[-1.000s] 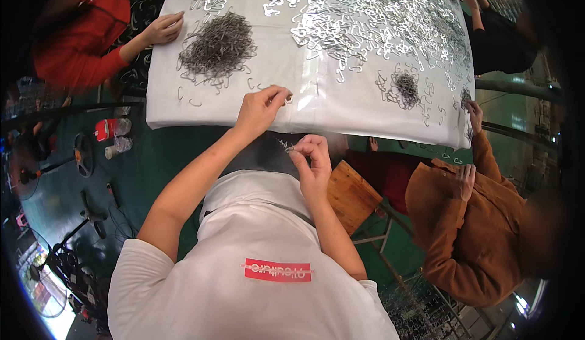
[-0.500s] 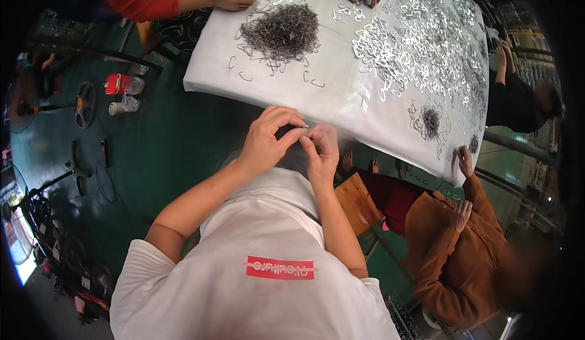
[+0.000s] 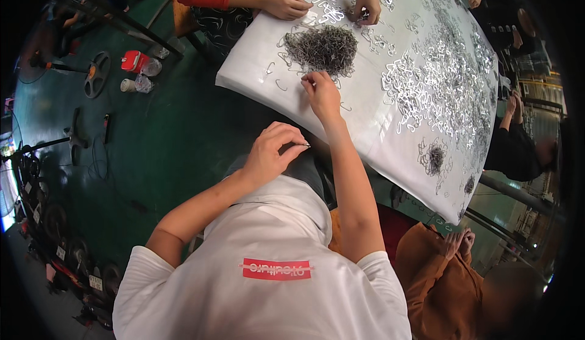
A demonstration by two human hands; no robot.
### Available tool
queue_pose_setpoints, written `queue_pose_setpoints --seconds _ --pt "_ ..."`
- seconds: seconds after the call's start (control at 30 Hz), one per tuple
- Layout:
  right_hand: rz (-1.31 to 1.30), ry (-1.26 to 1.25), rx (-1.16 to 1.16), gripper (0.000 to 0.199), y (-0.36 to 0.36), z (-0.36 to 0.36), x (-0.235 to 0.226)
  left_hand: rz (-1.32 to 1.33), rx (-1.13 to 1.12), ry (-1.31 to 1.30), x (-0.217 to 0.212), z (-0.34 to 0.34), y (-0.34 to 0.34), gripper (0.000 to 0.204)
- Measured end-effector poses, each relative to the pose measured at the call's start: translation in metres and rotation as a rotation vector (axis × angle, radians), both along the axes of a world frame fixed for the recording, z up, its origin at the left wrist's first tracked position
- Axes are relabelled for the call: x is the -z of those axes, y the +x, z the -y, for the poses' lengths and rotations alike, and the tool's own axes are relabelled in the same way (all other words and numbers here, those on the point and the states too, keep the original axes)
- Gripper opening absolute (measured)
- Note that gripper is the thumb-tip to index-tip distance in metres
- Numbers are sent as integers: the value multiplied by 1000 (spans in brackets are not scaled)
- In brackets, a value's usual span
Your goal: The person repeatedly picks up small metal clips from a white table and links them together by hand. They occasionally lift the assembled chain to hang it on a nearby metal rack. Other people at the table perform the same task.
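My right hand (image 3: 321,93) reaches out onto the white-covered table (image 3: 365,134). Its fingertips are pinched at the near edge of a pile of dark wire clips (image 3: 321,47), closed on one clip. My left hand (image 3: 275,152) stays close to my chest, off the table edge, pinching a small metal piece (image 3: 303,146) between thumb and forefinger. Several loose clips lie scattered on the sheet around the pile.
A wide spread of shiny silver pieces (image 3: 445,78) covers the table's right half, with a small dark clump (image 3: 434,157) near the edge. Another person's hands (image 3: 286,5) in red sleeves work across the table. A person in brown (image 3: 451,279) sits at lower right. A red container (image 3: 131,61) stands on the green floor.
Half a second ago both hands were together at my chest. My right hand has since stretched out to the dark clip pile; my left hand stayed back, still pinched.
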State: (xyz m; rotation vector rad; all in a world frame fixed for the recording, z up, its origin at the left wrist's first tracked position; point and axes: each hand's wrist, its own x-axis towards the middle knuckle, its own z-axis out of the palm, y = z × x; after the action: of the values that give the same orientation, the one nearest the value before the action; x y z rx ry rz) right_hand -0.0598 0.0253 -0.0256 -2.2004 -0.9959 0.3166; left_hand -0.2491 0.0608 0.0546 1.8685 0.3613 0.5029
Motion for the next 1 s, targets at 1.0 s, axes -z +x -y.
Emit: queue_pose_setpoints --seconds 1.0 --pt "-1062 576 483 17 -80 165 -102 -3 216 129 3 46 49 9"
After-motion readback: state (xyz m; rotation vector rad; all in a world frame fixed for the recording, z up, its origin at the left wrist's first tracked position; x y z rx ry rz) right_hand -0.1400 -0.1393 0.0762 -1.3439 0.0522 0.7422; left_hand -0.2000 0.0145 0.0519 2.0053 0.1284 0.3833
